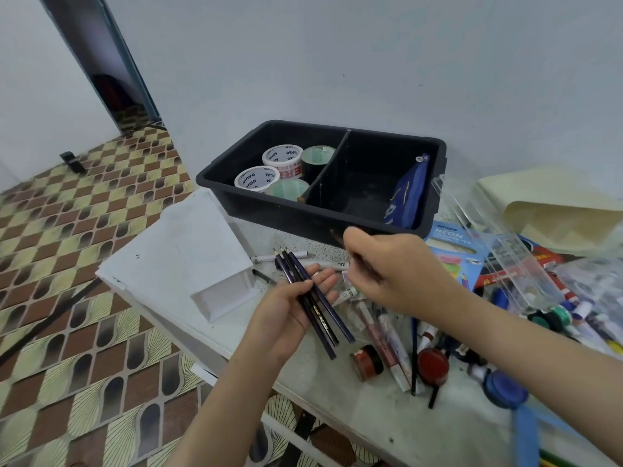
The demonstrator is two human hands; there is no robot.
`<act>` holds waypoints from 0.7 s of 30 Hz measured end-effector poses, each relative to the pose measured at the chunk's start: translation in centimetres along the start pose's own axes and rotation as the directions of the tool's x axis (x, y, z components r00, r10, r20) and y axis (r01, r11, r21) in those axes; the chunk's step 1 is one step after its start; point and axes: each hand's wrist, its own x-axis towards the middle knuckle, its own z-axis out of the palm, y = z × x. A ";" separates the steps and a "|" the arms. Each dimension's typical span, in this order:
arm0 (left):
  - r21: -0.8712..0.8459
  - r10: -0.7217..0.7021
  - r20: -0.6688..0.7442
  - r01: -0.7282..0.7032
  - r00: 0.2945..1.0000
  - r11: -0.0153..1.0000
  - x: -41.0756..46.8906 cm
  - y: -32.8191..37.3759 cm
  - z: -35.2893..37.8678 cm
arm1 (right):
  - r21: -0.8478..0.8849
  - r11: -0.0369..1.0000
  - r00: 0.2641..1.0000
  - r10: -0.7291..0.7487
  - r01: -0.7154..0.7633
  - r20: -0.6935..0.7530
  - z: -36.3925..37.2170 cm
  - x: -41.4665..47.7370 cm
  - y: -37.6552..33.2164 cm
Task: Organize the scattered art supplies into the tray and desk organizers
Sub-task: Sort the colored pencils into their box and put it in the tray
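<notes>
Above table (337, 416), left grip (286, 311) clasping pencils (315, 299)

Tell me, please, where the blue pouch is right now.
In the head view, the blue pouch leans against the right end wall of the black tray, inside its right compartment, across the divider from the tape rolls.
</notes>
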 end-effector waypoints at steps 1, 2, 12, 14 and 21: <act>-0.007 -0.016 0.011 0.016 1.000 1.000 -0.1 -0.1 0.2 | 0.027 0.998 0.999 -0.049 0.049 0.010 -0.3 -0.8 0.0; -0.013 -0.030 0.024 0.030 0.999 0.999 -0.1 -0.2 0.5 | 0.038 0.996 0.996 -0.082 0.081 0.018 -0.5 -1.6 0.0; 0.059 -0.048 0.087 0.043 0.995 0.997 -0.2 -2.7 4.0 | -0.038 0.996 0.997 -0.074 0.075 0.029 -0.8 -7.8 0.5; 0.090 -0.025 0.091 0.016 0.996 0.996 0.0 -3.3 4.5 | -0.047 0.998 0.998 -0.049 0.050 0.028 -1.6 -8.6 0.5; 0.290 -0.118 0.261 0.038 0.958 0.956 -1.2 -5.5 7.0 | 0.318 0.856 0.896 0.443 -0.408 -0.040 -5.7 -9.6 1.9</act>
